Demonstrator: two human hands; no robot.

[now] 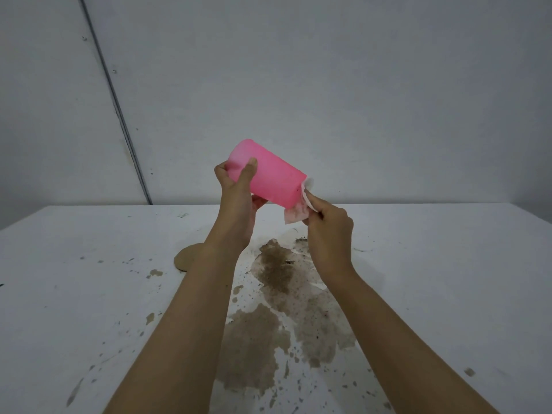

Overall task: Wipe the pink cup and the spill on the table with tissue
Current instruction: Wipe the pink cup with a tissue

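Observation:
My left hand [237, 198] holds the pink cup [273, 174] up above the table, tilted on its side with one end pointing right. At that right end my right hand [328, 225] pinches a small white tissue [298, 209], which is pressed against the cup's rim and stained pinkish brown. Below both hands, a wide brown spill [274, 309] spreads over the white table [89, 294] in patches and splatters. A soaked, darker patch lies at its far end.
A round tan disc [186, 258] lies on the table left of the spill, partly hidden by my left forearm. Small brown drops dot the table on all sides. A grey wall with a slanted seam stands behind the table's far edge.

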